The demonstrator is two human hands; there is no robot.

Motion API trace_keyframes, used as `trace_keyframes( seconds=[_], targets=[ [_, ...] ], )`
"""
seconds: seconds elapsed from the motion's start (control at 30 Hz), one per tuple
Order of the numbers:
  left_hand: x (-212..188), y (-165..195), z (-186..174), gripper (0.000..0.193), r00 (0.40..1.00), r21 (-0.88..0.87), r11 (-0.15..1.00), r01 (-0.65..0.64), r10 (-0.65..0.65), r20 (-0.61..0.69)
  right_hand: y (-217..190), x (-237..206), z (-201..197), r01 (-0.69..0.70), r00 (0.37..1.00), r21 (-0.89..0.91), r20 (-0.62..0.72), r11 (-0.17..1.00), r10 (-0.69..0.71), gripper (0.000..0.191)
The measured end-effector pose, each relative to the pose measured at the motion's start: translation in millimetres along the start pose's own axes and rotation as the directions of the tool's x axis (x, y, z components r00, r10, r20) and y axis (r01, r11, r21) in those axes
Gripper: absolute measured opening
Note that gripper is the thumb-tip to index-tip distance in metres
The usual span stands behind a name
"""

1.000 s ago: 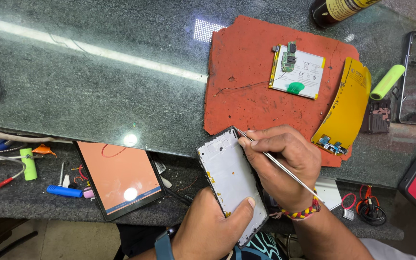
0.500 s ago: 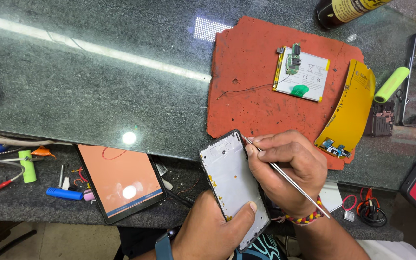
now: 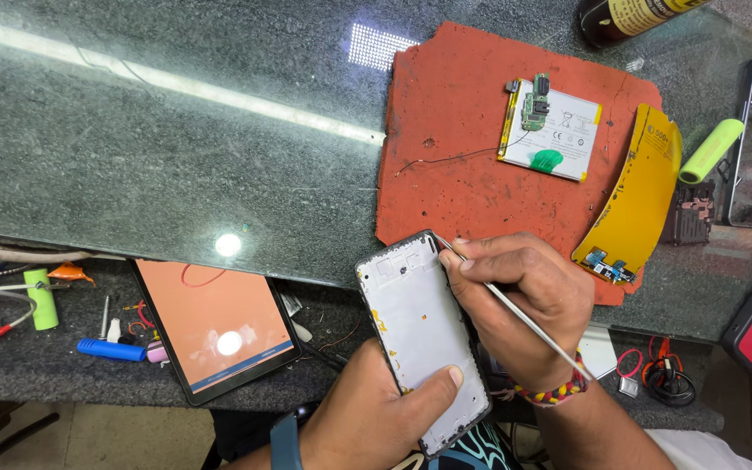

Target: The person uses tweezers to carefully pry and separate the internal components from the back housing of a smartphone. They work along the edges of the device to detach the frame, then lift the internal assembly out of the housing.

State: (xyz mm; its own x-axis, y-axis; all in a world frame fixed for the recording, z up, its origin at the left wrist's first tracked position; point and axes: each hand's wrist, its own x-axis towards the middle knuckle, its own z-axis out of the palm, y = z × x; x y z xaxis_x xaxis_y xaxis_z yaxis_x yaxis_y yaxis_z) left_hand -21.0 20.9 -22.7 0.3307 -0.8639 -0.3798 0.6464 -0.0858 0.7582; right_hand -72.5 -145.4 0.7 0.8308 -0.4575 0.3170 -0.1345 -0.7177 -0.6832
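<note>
Phone frame [image 3: 419, 335] edge: tweezers [image 3: 515, 309] touching, right hand [image 3: 528, 300].

Being shown: one phone frame [image 3: 422, 339], one battery [image 3: 552, 130], one tablet [image 3: 216, 326], two green cylinders [image 3: 710, 151] [image 3: 41, 298], one mat [image 3: 472, 148].

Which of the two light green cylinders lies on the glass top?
The long green cylinder at far right, beside the yellow strip; the shorter green cylinder lies on the lower stone ledge.
</note>
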Motion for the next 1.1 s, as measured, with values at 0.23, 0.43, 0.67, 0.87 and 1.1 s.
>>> trace_keyframes(
  seconds=[0.23,0.43,0.67,0.87,1.1],
  targets=[
    [2,-7,-7,0.019,0.998,-0.092,0.995,0.047,-0.043,0.042,6,1,-3,-0.13,0.991,0.185,0.064,0.974,0.12,0.017],
    [3,-11,-7,0.02,0.998,-0.105,0.994,0.036,-0.032,0.047,12,3,-3,-0.23,0.972,0.343,0.123,0.911,0.199,0.016],
    [1,-9,-6,0.023,0.999,-0.068,0.997,0.046,-0.045,0.011,8,-2,-1,-0.138,0.99,0.209,0.012,0.968,0.138,0.024],
    [1,-3,-6,0.025,0.996,-0.039,0.995,0.089,-0.089,0.008,4,-1,0,-0.065,0.998,0.093,-0.008,0.994,0.066,0.028],
    [1,-3,-5,0.025,0.999,-0.03,0.999,0.042,-0.042,0.008,3,-1,1,-0.042,0.999,0.081,-0.027,0.996,0.044,0.026]
  ],
)
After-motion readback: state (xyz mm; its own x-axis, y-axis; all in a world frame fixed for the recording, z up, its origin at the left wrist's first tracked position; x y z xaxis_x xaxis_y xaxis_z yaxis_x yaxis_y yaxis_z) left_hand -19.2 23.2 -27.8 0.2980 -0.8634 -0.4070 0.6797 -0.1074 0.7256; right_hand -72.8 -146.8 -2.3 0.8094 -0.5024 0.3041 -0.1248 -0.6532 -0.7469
